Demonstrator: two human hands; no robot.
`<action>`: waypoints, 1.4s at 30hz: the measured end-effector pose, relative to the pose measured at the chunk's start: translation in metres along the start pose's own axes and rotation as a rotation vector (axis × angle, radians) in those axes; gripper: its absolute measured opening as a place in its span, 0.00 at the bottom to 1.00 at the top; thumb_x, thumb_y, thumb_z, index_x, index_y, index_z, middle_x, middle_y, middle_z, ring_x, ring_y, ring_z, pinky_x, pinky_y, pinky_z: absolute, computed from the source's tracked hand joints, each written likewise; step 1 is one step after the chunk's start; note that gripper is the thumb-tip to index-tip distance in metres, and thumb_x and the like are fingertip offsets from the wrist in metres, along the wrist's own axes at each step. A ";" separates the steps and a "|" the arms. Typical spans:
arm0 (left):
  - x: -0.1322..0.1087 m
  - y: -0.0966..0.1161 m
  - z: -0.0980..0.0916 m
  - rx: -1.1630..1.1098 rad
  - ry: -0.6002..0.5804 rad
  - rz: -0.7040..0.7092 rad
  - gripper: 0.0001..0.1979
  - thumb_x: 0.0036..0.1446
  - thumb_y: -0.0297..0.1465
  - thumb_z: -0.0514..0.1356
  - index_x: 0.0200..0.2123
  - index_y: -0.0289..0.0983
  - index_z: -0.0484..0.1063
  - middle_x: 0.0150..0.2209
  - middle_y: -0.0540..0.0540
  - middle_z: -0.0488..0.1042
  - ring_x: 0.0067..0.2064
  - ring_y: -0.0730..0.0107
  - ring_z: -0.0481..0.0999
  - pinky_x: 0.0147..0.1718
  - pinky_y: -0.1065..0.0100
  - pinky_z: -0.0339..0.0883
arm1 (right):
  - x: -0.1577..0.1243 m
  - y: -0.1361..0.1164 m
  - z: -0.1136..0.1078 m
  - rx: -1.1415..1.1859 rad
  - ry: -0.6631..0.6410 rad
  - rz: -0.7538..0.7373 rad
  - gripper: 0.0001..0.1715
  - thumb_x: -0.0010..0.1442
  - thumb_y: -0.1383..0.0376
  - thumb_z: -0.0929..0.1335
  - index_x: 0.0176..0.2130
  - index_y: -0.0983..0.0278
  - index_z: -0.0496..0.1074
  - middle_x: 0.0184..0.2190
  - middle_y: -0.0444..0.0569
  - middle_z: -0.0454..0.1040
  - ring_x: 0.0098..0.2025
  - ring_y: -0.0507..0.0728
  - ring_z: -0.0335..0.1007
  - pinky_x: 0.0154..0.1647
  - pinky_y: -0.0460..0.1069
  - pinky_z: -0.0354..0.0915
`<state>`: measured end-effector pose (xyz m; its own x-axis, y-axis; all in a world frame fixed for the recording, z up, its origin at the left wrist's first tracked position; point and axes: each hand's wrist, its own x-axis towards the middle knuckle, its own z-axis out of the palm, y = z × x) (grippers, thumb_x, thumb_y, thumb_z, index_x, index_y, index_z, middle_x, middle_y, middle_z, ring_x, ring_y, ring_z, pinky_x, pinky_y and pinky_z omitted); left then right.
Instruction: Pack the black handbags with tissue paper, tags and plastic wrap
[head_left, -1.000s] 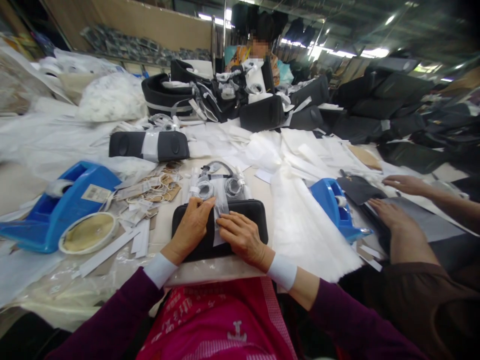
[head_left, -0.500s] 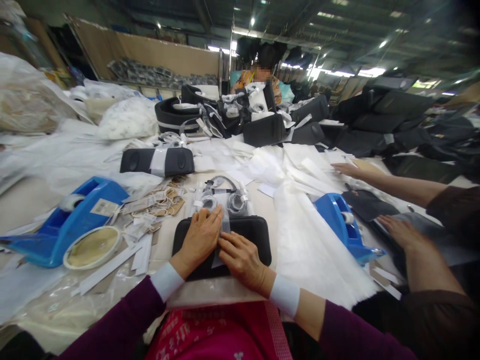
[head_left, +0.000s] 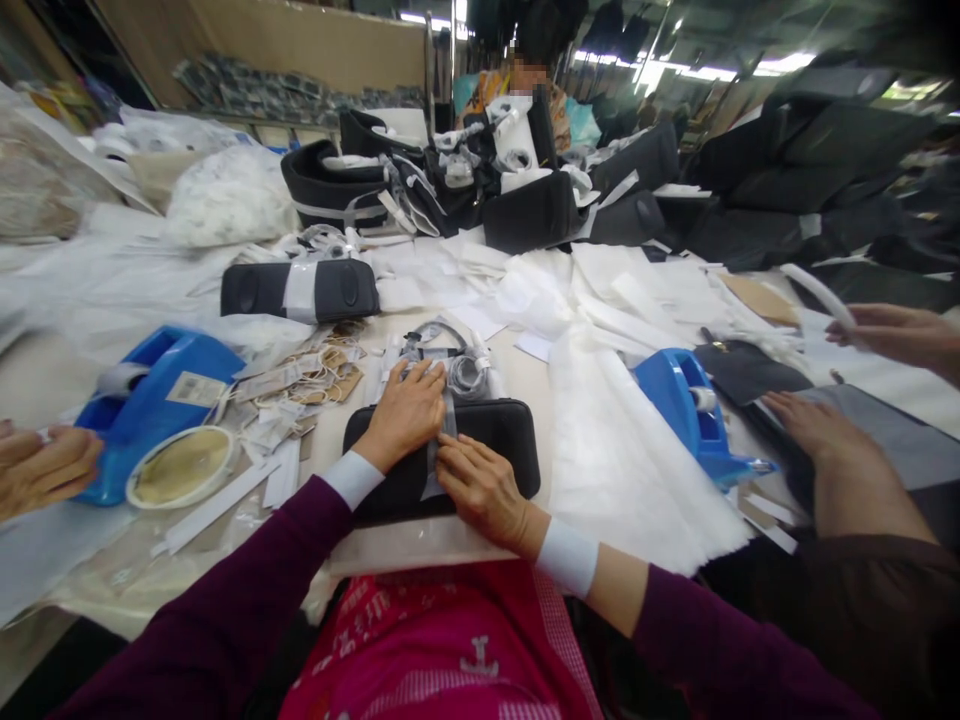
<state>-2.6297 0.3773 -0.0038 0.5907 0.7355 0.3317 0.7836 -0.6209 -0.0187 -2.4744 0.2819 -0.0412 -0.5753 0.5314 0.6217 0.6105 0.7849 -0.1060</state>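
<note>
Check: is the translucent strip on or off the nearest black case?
On: the strip crosses the black case, with left hand and right hand at it. Whether stuck, I cannot tell.

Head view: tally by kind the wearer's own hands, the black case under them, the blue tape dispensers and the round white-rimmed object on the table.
Wearer's hands: 2, left hand and right hand
Black case: 1
Blue tape dispensers: 2, left dispenser and right dispenser
Round white-rimmed object: 1
Total: 6
</note>
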 end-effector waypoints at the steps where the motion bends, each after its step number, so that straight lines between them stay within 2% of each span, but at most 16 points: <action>1: -0.001 0.000 -0.001 -0.012 0.007 0.010 0.19 0.61 0.26 0.49 0.52 0.33 0.71 0.58 0.37 0.69 0.61 0.52 0.63 0.61 0.43 0.50 | -0.002 -0.001 0.000 0.004 0.012 0.005 0.12 0.65 0.73 0.61 0.39 0.68 0.74 0.43 0.54 0.76 0.59 0.58 0.65 0.60 0.55 0.63; 7: -0.010 0.000 -0.007 -0.035 0.036 0.144 0.16 0.65 0.28 0.48 0.51 0.32 0.71 0.58 0.37 0.69 0.65 0.57 0.58 0.65 0.47 0.46 | -0.012 -0.008 0.001 -0.007 0.060 0.010 0.14 0.64 0.73 0.61 0.44 0.67 0.74 0.47 0.53 0.75 0.56 0.59 0.66 0.60 0.57 0.63; 11: -0.033 0.001 -0.006 -0.059 0.039 0.231 0.20 0.63 0.23 0.48 0.57 0.29 0.65 0.60 0.34 0.66 0.64 0.59 0.60 0.64 0.51 0.52 | -0.016 -0.011 0.000 -0.015 0.035 0.030 0.14 0.64 0.72 0.63 0.46 0.67 0.73 0.49 0.53 0.74 0.54 0.58 0.65 0.60 0.57 0.63; 14: -0.053 0.004 -0.007 -0.100 0.012 0.308 0.24 0.62 0.20 0.47 0.61 0.30 0.61 0.64 0.36 0.60 0.66 0.61 0.56 0.64 0.53 0.54 | -0.016 -0.011 -0.004 0.012 -0.019 0.038 0.15 0.64 0.71 0.63 0.48 0.66 0.72 0.47 0.54 0.73 0.55 0.58 0.64 0.60 0.56 0.63; 18: -0.066 0.009 -0.013 -0.135 -0.037 0.318 0.24 0.64 0.29 0.51 0.63 0.32 0.59 0.67 0.36 0.54 0.69 0.58 0.49 0.65 0.52 0.50 | -0.022 -0.013 -0.020 0.122 -0.076 0.029 0.17 0.62 0.71 0.63 0.50 0.65 0.71 0.49 0.55 0.72 0.60 0.59 0.60 0.61 0.58 0.61; 22: -0.066 0.010 -0.018 -0.161 -0.051 0.303 0.26 0.64 0.36 0.53 0.63 0.35 0.59 0.67 0.37 0.53 0.69 0.56 0.49 0.65 0.51 0.49 | -0.043 -0.030 -0.044 0.291 -0.164 0.081 0.19 0.59 0.74 0.63 0.49 0.64 0.71 0.47 0.53 0.72 0.56 0.57 0.63 0.58 0.56 0.64; 26: -0.066 0.009 -0.019 -0.181 -0.053 0.307 0.26 0.64 0.36 0.54 0.63 0.36 0.60 0.68 0.38 0.52 0.68 0.55 0.50 0.65 0.50 0.49 | -0.067 -0.056 -0.049 0.247 -0.263 0.083 0.28 0.58 0.74 0.63 0.58 0.67 0.64 0.55 0.55 0.68 0.59 0.60 0.59 0.61 0.57 0.61; 30: -0.068 0.009 -0.020 -0.168 -0.055 0.313 0.28 0.62 0.38 0.56 0.63 0.35 0.59 0.68 0.37 0.52 0.68 0.54 0.49 0.65 0.50 0.48 | -0.078 -0.068 -0.027 0.110 -0.171 0.094 0.22 0.63 0.72 0.62 0.57 0.66 0.66 0.56 0.54 0.69 0.57 0.61 0.59 0.58 0.58 0.62; 34: -0.069 0.011 -0.024 -0.142 -0.071 0.319 0.30 0.61 0.38 0.58 0.64 0.34 0.58 0.68 0.36 0.51 0.69 0.55 0.48 0.66 0.51 0.46 | -0.079 -0.069 -0.010 0.140 -0.041 0.174 0.19 0.64 0.74 0.61 0.52 0.65 0.70 0.51 0.52 0.73 0.50 0.59 0.63 0.51 0.57 0.65; 38: -0.070 0.013 -0.026 -0.165 -0.043 0.321 0.29 0.60 0.37 0.59 0.63 0.34 0.59 0.66 0.36 0.56 0.68 0.54 0.51 0.66 0.50 0.45 | -0.071 -0.070 -0.014 0.194 0.043 0.259 0.14 0.64 0.72 0.62 0.46 0.64 0.73 0.43 0.52 0.76 0.43 0.57 0.65 0.45 0.54 0.66; 42: -0.074 0.013 -0.025 -0.189 -0.047 0.336 0.29 0.61 0.37 0.58 0.63 0.35 0.59 0.65 0.36 0.57 0.67 0.56 0.53 0.66 0.51 0.47 | -0.056 -0.078 -0.031 0.247 0.094 0.212 0.12 0.65 0.71 0.62 0.43 0.64 0.73 0.39 0.51 0.76 0.42 0.56 0.67 0.43 0.53 0.66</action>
<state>-2.6684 0.3080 -0.0046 0.8202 0.4913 0.2931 0.4981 -0.8653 0.0566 -2.4723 0.1811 -0.0438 -0.3899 0.6683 0.6336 0.5542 0.7197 -0.4181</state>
